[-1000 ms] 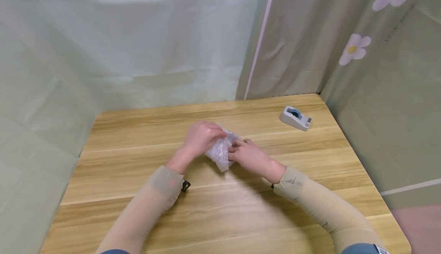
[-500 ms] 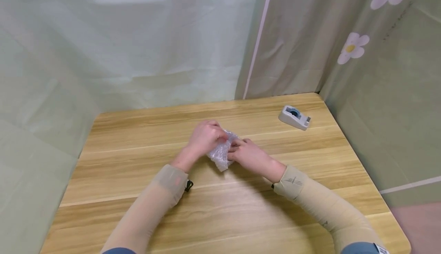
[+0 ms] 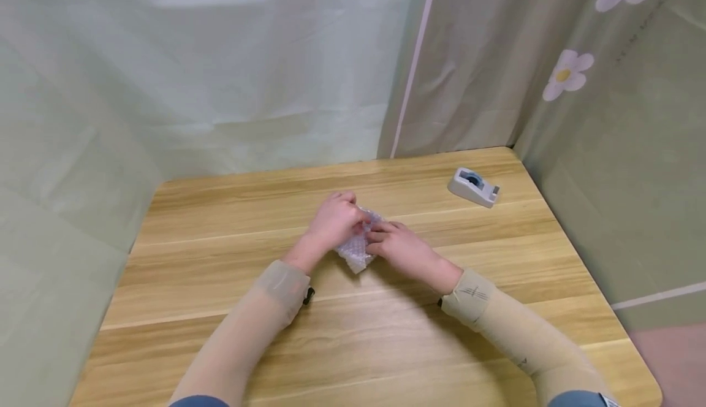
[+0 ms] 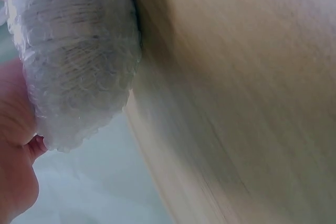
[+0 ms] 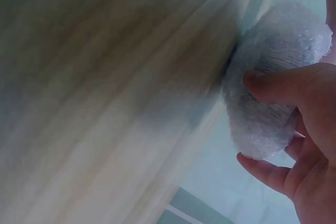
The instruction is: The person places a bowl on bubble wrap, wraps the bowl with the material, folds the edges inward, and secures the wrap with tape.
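Note:
A small bundle of clear bubble wrap (image 3: 353, 252) lies at the middle of the wooden table in the head view. Through the wrap (image 4: 79, 61), the left wrist view shows something with fine ridges or lines; its kind is hidden. My right hand (image 3: 408, 252) grips the bundle from the right, and the right wrist view has the thumb (image 5: 283, 85) laid across one side with fingers behind. From the left and above, my left hand (image 3: 333, 222) pinches the upper part of the wrap with bent fingers, its fingertips close to those of the right hand.
A grey tape dispenser (image 3: 474, 187) with a blue-cored roll stands at the back right of the table (image 3: 220, 296). Pale green curtains (image 3: 265, 88) hang close behind and along both sides. The table's right edge runs beside the right-hand curtain.
My left hand has shifted right over the wrap, towards the right hand, and more of it overlaps the bundle's top. The right hand keeps its hold almost unmoved.

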Demonstrator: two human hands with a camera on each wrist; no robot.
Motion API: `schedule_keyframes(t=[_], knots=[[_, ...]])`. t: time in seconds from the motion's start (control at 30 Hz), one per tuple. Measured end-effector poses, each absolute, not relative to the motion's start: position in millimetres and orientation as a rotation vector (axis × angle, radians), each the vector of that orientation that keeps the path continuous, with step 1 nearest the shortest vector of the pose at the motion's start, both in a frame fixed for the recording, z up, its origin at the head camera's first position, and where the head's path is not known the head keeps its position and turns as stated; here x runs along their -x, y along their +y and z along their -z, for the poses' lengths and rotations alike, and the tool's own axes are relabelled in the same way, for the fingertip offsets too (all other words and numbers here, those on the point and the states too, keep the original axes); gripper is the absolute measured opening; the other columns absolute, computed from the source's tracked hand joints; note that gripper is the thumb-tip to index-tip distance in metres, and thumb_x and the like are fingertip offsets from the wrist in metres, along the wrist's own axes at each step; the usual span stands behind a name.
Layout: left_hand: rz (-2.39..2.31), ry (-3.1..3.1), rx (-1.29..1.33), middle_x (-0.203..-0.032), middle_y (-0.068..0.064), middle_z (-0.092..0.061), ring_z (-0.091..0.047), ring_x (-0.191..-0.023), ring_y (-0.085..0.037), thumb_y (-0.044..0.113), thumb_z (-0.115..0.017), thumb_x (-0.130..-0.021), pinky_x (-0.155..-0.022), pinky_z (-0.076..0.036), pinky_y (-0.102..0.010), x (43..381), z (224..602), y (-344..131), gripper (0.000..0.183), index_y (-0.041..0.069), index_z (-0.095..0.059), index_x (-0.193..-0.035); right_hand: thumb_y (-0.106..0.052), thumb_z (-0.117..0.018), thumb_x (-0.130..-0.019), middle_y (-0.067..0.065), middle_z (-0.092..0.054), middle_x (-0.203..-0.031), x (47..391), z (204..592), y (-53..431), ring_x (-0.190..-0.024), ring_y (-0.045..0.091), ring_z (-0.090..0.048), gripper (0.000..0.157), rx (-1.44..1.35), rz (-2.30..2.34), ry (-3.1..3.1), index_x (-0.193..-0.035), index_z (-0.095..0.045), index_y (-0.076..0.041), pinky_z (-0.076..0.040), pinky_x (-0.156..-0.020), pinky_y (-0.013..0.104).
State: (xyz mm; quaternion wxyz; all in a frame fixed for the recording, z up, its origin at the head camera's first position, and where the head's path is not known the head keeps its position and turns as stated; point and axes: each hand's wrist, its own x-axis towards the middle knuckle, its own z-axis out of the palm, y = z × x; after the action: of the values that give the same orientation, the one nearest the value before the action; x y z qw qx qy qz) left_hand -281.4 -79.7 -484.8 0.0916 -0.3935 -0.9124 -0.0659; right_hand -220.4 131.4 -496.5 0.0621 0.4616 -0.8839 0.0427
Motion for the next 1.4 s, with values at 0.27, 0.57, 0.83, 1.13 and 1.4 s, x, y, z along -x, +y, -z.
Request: schedule_keyframes(t=[0.27, 0.57, 0.83, 1.13, 1.4], knots=[[0.162, -2.725, 1.152, -0.084, 0.01, -0.077, -0.051, -0.084, -0.018, 0.026, -0.093, -0.08, -0.076, -0.044, -0.036, 285, 488, -76, 0.024, 0.026, -0.087, -0.103, 0.001, -0.075, -0.095, 0.013, -0.068, -0.143, 222, 500, 135, -0.138, 0.036, -0.059, 0.026, -1.435, -0.159, -2.574, -0.116, -0.081, -0.013, -0.048, -0.114, 0.057], [0.158, -2.752, 1.147, -0.086, 0.011, -0.078, -0.051, -0.085, -0.018, 0.027, -0.093, -0.081, -0.076, -0.042, -0.034, 284, 491, -77, 0.023, 0.025, -0.086, -0.102, 0.0, -0.07, -0.099, -0.001, -0.066, -0.148, 224, 508, 141, -0.141, 0.028, -0.055, 0.035, -1.477, -0.08, -2.567, -0.128, -0.078, -0.018, -0.048, -0.114, 0.055], [0.168, -2.769, 1.161, -0.092, 0.008, -0.08, -0.051, -0.088, -0.02, 0.019, -0.092, -0.084, -0.081, -0.043, -0.037, 284, 485, -79, 0.023, 0.023, -0.085, -0.105, 0.0, -0.064, -0.103, -0.002, -0.065, -0.148, 224, 503, 132, -0.134, 0.027, -0.056, 0.043, -1.45, -0.046, -2.61, -0.141, -0.07, -0.018, -0.057, -0.098, 0.055], [0.388, -2.723, 1.317, -0.105, 0.0, -0.076, -0.061, -0.106, -0.023, -0.001, -0.076, -0.09, -0.105, -0.048, -0.045, 282, 484, -103, 0.018, 0.015, -0.078, -0.096, -0.006, -0.067, -0.101, -0.003, -0.076, -0.129, 222, 499, 123, -0.119, 0.027, -0.061, 0.036, -1.411, -0.024, -2.643, -0.135, -0.071, -0.019, -0.059, -0.087, 0.053], [0.081, -2.676, 1.414, -0.144, -0.01, -0.063, -0.051, -0.141, -0.032, 0.002, -0.081, -0.092, -0.124, -0.034, -0.054, 268, 475, -122, 0.024, 0.016, -0.085, -0.111, -0.004, -0.07, -0.099, 0.003, -0.075, -0.13, 222, 497, 126, -0.124, 0.029, -0.062, 0.047, -1.397, -0.056, -2.721, -0.145, -0.069, -0.018, -0.057, -0.093, 0.055]])
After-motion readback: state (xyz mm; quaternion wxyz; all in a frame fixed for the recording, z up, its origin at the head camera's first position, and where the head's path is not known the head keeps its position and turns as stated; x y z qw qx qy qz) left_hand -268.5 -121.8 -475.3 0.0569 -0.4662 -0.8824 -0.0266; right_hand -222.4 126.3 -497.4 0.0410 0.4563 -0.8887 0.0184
